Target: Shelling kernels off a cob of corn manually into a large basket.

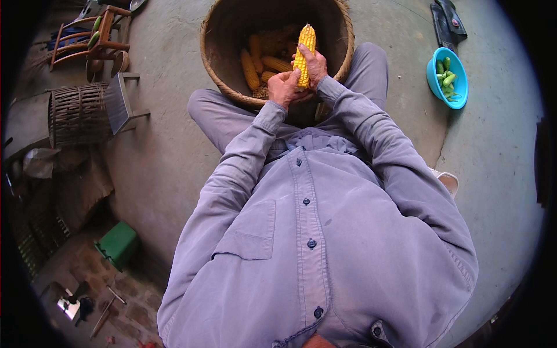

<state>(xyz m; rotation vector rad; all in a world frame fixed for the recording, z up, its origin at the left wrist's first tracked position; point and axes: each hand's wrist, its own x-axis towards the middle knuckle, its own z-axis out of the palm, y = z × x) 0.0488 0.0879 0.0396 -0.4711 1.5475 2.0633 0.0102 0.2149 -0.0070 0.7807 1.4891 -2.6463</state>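
An ear of yellow corn (pixel 306 45), husked and covered in kernels, is held upright over the near side of a round basket (pixel 210 65) with a braided rim. My right hand (pixel 315 64) wraps its middle, the thumb lying along the kernels. At its lower end, my left hand (pixel 282 88) presses thumb and fingers against the ear. Below the hands, inside the basket, lie several more ears of corn (pixel 249 69). Loose kernels (pixel 261 92) show beside them, partly hidden by my left hand. The basket stands between my bent knees.
To the right, a blue plastic bowl (pixel 431 76) holds green vegetables (pixel 448 79), near a black item (pixel 450 24). At left are a wooden chair (pixel 104 41), a small metal stool (pixel 118 104) and a woven basket (pixel 78 114). A green plastic bin (pixel 119 244) stands lower left.
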